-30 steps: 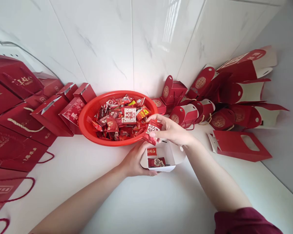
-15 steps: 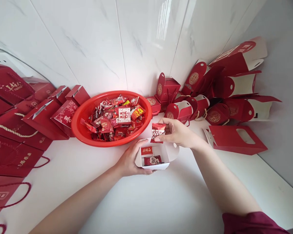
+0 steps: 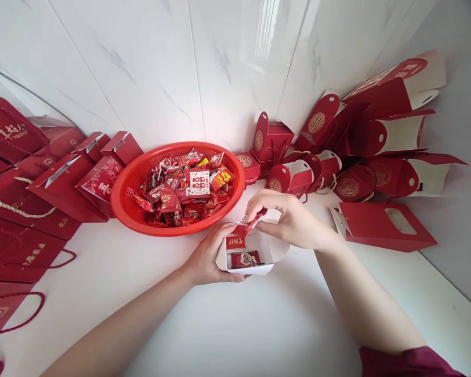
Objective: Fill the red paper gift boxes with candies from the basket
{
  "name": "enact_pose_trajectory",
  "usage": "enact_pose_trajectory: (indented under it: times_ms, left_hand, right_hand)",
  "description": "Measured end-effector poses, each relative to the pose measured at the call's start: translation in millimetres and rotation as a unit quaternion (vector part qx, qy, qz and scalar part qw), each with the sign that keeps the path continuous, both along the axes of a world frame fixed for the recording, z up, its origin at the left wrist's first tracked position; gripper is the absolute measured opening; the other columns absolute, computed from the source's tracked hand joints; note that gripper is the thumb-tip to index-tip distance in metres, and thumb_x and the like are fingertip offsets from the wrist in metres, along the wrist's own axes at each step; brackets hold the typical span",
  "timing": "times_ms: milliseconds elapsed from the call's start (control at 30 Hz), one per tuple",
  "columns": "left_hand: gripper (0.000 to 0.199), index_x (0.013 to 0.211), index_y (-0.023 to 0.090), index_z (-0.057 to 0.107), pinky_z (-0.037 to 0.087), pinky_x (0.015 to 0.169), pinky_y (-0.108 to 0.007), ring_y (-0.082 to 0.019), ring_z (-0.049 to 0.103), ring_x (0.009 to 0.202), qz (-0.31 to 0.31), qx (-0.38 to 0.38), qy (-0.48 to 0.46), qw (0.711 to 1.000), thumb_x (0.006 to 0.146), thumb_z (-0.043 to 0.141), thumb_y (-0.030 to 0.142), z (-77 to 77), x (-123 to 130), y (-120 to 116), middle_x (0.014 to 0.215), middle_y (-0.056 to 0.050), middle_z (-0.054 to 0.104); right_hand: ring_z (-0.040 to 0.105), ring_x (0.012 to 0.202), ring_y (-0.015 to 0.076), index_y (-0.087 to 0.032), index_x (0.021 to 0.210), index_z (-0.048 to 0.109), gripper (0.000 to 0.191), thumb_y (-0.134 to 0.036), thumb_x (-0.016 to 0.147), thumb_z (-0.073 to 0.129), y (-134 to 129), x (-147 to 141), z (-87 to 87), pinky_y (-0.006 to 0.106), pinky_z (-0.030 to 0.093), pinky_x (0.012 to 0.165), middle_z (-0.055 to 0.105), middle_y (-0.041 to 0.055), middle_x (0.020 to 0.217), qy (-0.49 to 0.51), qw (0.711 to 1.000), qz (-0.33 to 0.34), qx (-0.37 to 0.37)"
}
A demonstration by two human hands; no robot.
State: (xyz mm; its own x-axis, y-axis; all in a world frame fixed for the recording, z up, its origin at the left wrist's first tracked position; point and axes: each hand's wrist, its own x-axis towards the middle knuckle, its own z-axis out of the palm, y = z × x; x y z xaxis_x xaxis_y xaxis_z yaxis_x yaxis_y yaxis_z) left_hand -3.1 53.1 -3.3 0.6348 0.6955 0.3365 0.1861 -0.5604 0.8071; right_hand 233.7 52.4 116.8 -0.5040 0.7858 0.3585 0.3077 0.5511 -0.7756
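My left hand is wrapped round the left side of a small open paper box, white on the inside. Red wrapped candies lie in it; one candy near the front has a pale printed badge, and another sits behind it. Over the back of the box, my right hand pinches a red candy packet between thumb and fingers, tilted on edge. Part of that packet is hidden by the fingers. Behind both hands stands a red plastic basket heaped with wrapped candies.
Red gift bags with rope handles crowd the left side. Small red gift boxes stand along the wall to the right, with larger open boxes behind. A flat red bag lies at the right. The tiled wall closes off the back.
My right hand has brought the candy packet down and slightly left over the box, turning it from face-on to tilted. My left hand keeps its hold on the box.
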Motion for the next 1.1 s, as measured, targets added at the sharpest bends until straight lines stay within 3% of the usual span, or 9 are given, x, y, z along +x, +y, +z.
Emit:
enact_pose_trajectory:
  times_ms: [200, 367, 500, 633, 767, 933, 1100]
  left_hand:
    - [0.102, 0.144, 0.028, 0.035, 0.045, 0.105, -0.053, -0.036, 0.052, 0.126, -0.001, 0.009, 0.0, 1.0, 0.059, 0.088, 0.048, -0.6, -0.1, 0.4, 0.14, -0.012, 0.049]
    - [0.104, 0.145, 0.028, 0.034, 0.044, 0.106, -0.054, -0.036, 0.051, 0.126, -0.001, -0.014, 0.011, 1.0, 0.059, 0.088, 0.049, -2.0, -0.7, 0.3, 0.141, -0.013, 0.049]
    - [0.104, 0.144, 0.028, 0.035, 0.043, 0.106, -0.052, -0.036, 0.051, 0.127, 0.006, -0.008, 0.016, 1.0, 0.056, 0.089, 0.049, -1.4, 0.0, 0.6, 0.14, -0.013, 0.049]
    - [0.105, 0.144, 0.027, 0.035, 0.042, 0.107, -0.049, -0.035, 0.049, 0.128, -0.004, 0.005, 0.009, 1.0, 0.057, 0.089, 0.048, -2.0, 0.3, 1.5, 0.14, -0.013, 0.048]
    - [0.105, 0.144, 0.028, 0.034, 0.041, 0.107, -0.048, -0.035, 0.048, 0.128, -0.01, 0.002, 0.004, 1.0, 0.057, 0.089, 0.047, -2.0, -0.1, 2.4, 0.14, -0.013, 0.047]
    - [0.108, 0.147, 0.029, 0.032, 0.038, 0.111, -0.051, -0.036, 0.045, 0.132, -0.004, -0.003, 0.01, 1.0, 0.058, 0.089, 0.048, -3.0, -0.1, 1.7, 0.144, -0.013, 0.045]
    - [0.112, 0.148, 0.028, 0.03, 0.035, 0.113, -0.052, -0.037, 0.041, 0.135, 0.003, 0.014, 0.007, 1.0, 0.056, 0.089, 0.051, -8.1, -1.9, 1.9, 0.146, -0.014, 0.041]
  right_hand:
    - [0.062, 0.093, 0.0149, -0.02, 0.08, 0.068, 0.017, -0.004, 0.083, 0.062, -4.0, 4.2, 5.8, 0.028, 0.05, 0.082, 0.063, 0.0023, 0.097, 0.005, 0.999, 0.006, 0.04]
    - [0.063, 0.087, 0.013, -0.02, 0.097, 0.064, 0.016, -0.01, 0.086, 0.062, -6.3, 5.3, 6.9, 0.026, 0.051, 0.08, 0.068, -0.0004, 0.096, -0.037, 0.998, 0.024, -0.049]
    - [0.063, 0.076, 0.0123, -0.022, 0.103, 0.063, 0.017, -0.014, 0.089, 0.057, -7.8, -0.8, -0.3, 0.023, 0.047, 0.068, 0.07, -0.0019, 0.09, -0.166, 0.983, 0.014, -0.082]
    - [0.06, 0.068, 0.0131, -0.022, 0.101, 0.063, 0.016, -0.016, 0.088, 0.057, -6.0, -11.0, -14.8, 0.023, 0.04, 0.059, 0.069, -0.0015, 0.081, -0.281, 0.958, 0.003, -0.051]
    - [0.057, 0.062, 0.0135, -0.019, 0.091, 0.062, 0.014, -0.008, 0.087, 0.054, -3.2, -19.6, -24.6, 0.024, 0.033, 0.056, 0.067, 0.0015, 0.077, -0.366, 0.931, -0.009, -0.004]
    - [0.047, 0.055, 0.0128, -0.017, 0.084, 0.057, 0.021, 0.002, 0.082, 0.048, -6.7, -19.7, -18.2, 0.027, 0.027, 0.051, 0.063, 0.0027, 0.073, -0.387, 0.917, -0.055, 0.087]
    - [0.05, 0.059, 0.0132, -0.018, 0.086, 0.059, 0.018, -0.004, 0.089, 0.047, -11.6, -12.2, -6.0, 0.026, 0.028, 0.052, 0.064, 0.0026, 0.074, -0.356, 0.929, -0.053, 0.09]
